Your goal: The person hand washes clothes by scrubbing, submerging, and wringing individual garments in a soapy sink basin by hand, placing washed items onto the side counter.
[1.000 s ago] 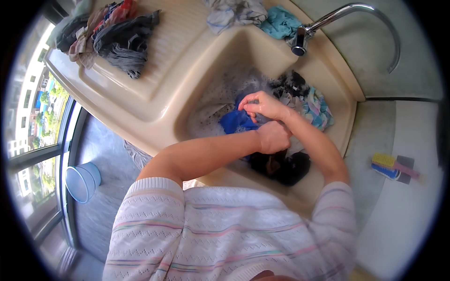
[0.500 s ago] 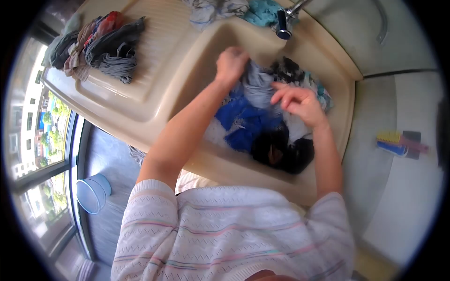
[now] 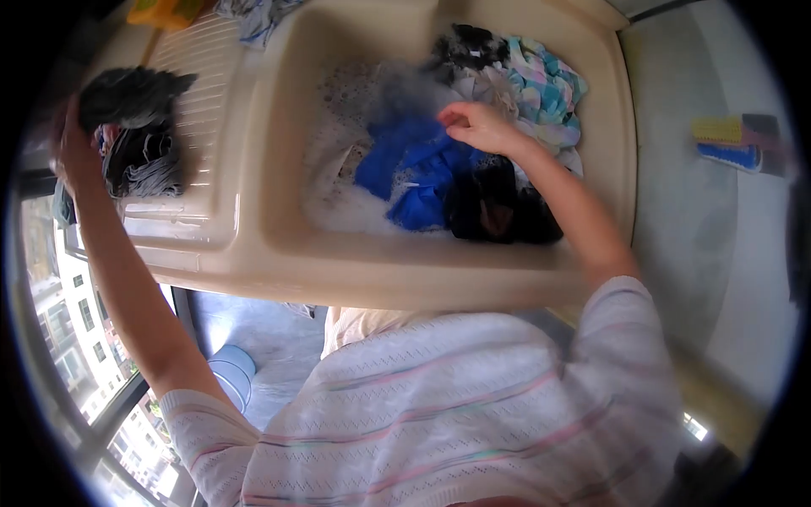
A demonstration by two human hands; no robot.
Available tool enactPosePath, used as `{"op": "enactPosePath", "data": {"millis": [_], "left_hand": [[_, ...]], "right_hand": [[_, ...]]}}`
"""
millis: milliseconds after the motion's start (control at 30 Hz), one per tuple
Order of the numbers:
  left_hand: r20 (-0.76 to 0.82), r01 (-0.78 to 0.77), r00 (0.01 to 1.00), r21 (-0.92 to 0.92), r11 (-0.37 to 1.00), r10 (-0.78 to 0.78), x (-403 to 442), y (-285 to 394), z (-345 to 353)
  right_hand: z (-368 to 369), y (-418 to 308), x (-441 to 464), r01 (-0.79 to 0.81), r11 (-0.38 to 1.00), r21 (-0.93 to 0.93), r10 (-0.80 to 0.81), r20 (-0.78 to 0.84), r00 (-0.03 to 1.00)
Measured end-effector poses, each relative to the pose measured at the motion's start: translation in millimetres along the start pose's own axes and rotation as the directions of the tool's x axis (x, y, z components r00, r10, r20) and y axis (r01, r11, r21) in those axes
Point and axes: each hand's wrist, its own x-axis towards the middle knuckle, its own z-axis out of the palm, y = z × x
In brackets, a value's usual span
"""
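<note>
Far to the left, my left hand (image 3: 72,152) grips a dark grey garment (image 3: 139,95), blurred by motion. It is just above a pile of wrung dark clothes (image 3: 152,165) on the ribbed washboard. Over the basin, my right hand (image 3: 481,128) hovers with loosely bent fingers, thumb apart, and no cloth visible in it. Below it, a blue cloth (image 3: 414,182) lies in soapy water (image 3: 342,203). Beside that are a black garment (image 3: 494,207), a pastel patterned cloth (image 3: 545,97) and a dark cloth (image 3: 473,49) near the back.
The beige sink (image 3: 380,279) has a ribbed washboard (image 3: 203,110) on its left. A grey-white cloth (image 3: 258,17) and a yellow-orange object (image 3: 165,10) are at the back. Brushes (image 3: 735,139) hang on the right wall. A blue bucket (image 3: 232,372) stands on the floor.
My left hand has moved from the basin far left to the washboard with the garment. My right hand has shifted a little left and up. The view has turned and shifted.
</note>
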Motion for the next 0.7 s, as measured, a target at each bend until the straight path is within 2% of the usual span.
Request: {"op": "enactPosePath", "data": {"millis": [33,67,133,200,233,333,367,433,467,500,533,567,600,633,700], "left_hand": [[0.001,-0.152,0.986,0.394,0.906,0.165,3,-35,-1],[0.009,0.184,0.979,0.374,0.909,-0.201,-2,-54,6],[0.169,0.079,0.971,0.431,0.899,-0.167,-27,-123,25],[0.169,0.115,0.966,0.397,0.91,-0.196,-32,-122,23],[0.168,0.135,0.963,0.384,0.913,-0.213,-35,-121,21],[0.186,0.142,0.951,0.453,0.88,-0.249,-33,-106,24],[0.2,0.163,0.941,0.436,0.885,-0.272,-31,-104,23],[0.252,0.129,0.943,0.318,0.939,-0.215,-23,-137,27],[0.28,0.113,0.942,0.254,0.961,-0.185,-18,-149,28],[0.304,0.115,0.932,0.265,0.957,-0.196,-16,-136,21],[0.248,0.064,0.955,0.359,0.931,-0.161,-18,-115,12],[0.194,0.02,0.974,0.451,0.892,-0.12,-20,-91,4],[0.153,-0.021,0.985,0.538,0.843,-0.074,-22,-67,1],[0.081,-0.102,0.994,0.409,0.907,0.075,-23,-41,-1],[0.134,-0.163,0.98,0.122,0.979,0.146,-36,53,-4]], "right_hand": [[8,-1,-4,0.005,0.997,-0.071,-0.007,-0.025,1.0],[15,-2,-7,0.011,0.989,-0.144,-0.018,-0.047,0.999],[41,13,-13,0.082,0.943,-0.322,-0.105,-0.054,0.993],[64,3,-16,-0.073,0.862,-0.502,0.072,-0.022,0.997],[75,15,-12,-0.042,0.864,-0.501,0.005,-0.076,0.997],[89,34,13,-0.138,0.868,-0.477,0.152,-0.009,0.988],[79,25,16,-0.053,0.918,-0.392,0.108,0.12,0.987],[40,8,10,0.079,0.979,-0.189,-0.006,0.358,0.934],[15,-8,-1,0.156,0.975,-0.16,-0.078,0.41,0.909],[-4,-12,-14,0.107,0.99,-0.092,-0.058,0.423,0.904],[-25,-15,-28,0.022,0.998,-0.052,0.004,0.444,0.896],[-43,-9,-37,0.007,0.996,-0.093,0.039,0.482,0.875],[-62,-14,-41,-0.071,0.947,-0.313,0.234,0.519,0.822],[-71,-6,-48,-0.343,0.922,-0.179,0.386,0.462,0.798],[-70,1,-35,-0.241,0.96,-0.144,0.271,0.255,0.928]]}}
